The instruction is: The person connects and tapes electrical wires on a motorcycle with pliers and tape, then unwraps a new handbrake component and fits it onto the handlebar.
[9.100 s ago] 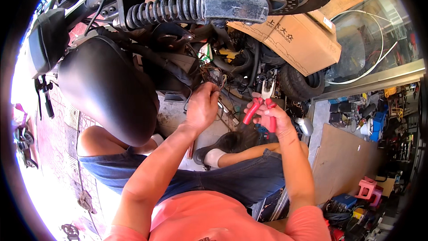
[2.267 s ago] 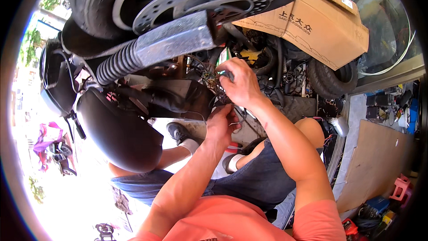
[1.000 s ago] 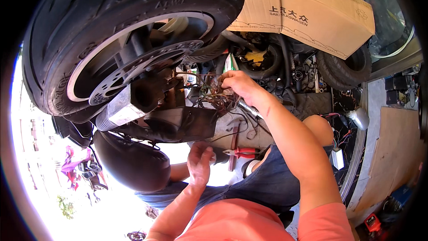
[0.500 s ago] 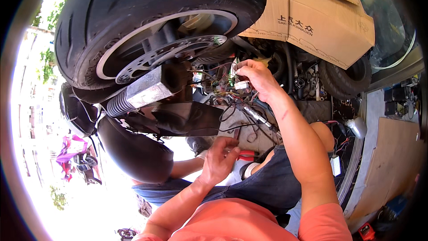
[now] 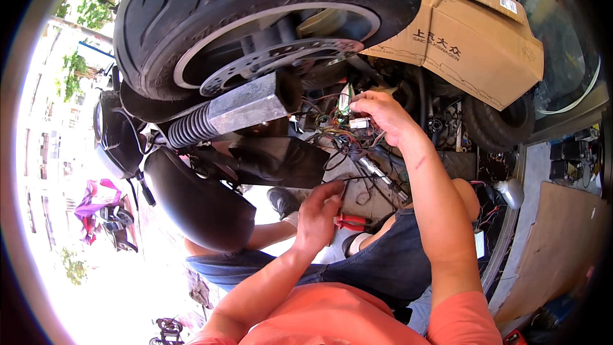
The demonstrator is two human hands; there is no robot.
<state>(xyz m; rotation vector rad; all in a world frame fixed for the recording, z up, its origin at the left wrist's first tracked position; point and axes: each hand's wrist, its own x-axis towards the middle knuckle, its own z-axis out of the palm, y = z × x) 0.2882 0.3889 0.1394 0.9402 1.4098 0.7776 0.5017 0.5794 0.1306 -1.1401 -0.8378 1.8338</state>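
Two bare hands [image 5: 317, 220] [image 5: 384, 115], one pair of pliers [image 5: 352, 221]
One cardboard box [image 5: 482, 51], one perforated brake disc [image 5: 246, 67], two shoes [image 5: 281, 202] [image 5: 348, 243].

Left hand [image 5: 318, 216]: below centre, fingers curled
Right hand [image 5: 383, 117]: above centre, fingers bent
Left forearm [image 5: 264, 286]: slanting up rightward
Right forearm [image 5: 431, 195]: angled up leftward

Grey floor [image 5: 378, 204] near feet; red-handled pliers [image 5: 351, 220], thin dark cable [image 5: 359, 179] lying there.

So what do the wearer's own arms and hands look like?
The coral-pink right sleeve is short, ending above the elbow. The left hand and right hand are ungloved. The right forearm carries a short, thin mark near the wrist.
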